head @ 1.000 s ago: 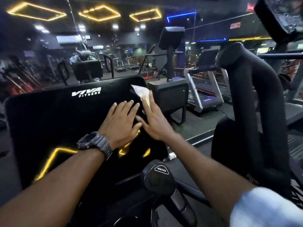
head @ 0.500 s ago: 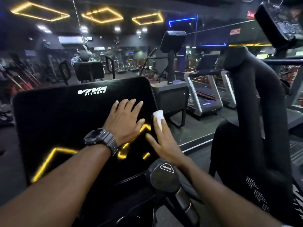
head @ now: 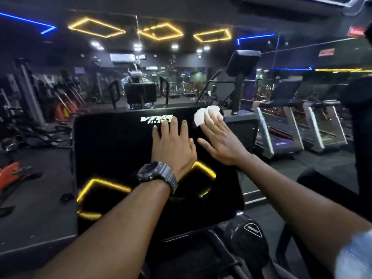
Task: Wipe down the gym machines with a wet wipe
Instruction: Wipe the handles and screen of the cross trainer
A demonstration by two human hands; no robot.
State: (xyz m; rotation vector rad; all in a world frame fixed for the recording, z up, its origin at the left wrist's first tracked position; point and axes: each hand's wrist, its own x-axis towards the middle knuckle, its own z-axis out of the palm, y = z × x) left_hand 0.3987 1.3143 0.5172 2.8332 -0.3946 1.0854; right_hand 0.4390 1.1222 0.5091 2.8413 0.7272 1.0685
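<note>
A glossy black console panel (head: 112, 150) marked VIVA FITNESS fills the middle of the head view and reflects yellow ceiling lights. My left hand (head: 173, 143), with a black watch on its wrist, lies flat on the panel with its fingers spread, just below the logo. My right hand (head: 219, 141) presses a crumpled white wet wipe (head: 201, 116) under its fingertips against the panel's top right corner. The two hands lie side by side, almost touching.
A round black knob (head: 252, 232) sits below the panel's lower right corner. Treadmills (head: 281, 127) stand to the right, and a dark machine with a raised screen (head: 242, 63) behind the panel. Weights and gear (head: 24, 137) litter the floor at left. A mirror wall is beyond.
My right hand has slid the wipe up along the panel's right edge to its top corner. My left hand has moved up toward the logo. The view has shifted left.
</note>
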